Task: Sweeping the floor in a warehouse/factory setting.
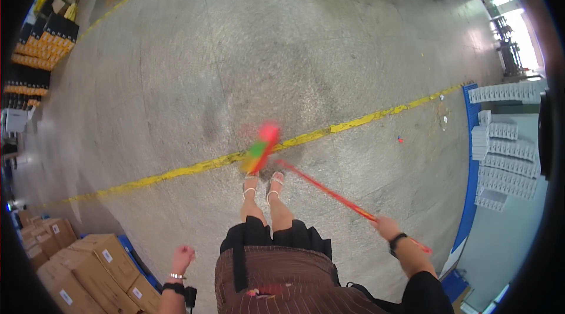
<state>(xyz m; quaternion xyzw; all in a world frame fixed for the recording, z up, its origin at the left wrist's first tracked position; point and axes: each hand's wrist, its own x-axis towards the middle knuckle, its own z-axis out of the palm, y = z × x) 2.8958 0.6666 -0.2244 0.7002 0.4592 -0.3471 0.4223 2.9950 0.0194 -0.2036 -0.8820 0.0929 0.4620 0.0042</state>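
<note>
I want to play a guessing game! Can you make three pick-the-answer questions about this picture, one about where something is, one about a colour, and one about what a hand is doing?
1. Where are the brown cardboard boxes?
A. lower left
B. upper right
C. on the line

2. What colour is the line painted on the floor?
A. blue
B. yellow
C. white

3. What is the right hand doing?
A. hanging free
B. gripping the red broom handle
C. touching a box

Answers: 1 A, the boxes are stacked by the left hand. 2 B, the stripe is yellow. 3 B, the hand is closed around the handle.
</note>
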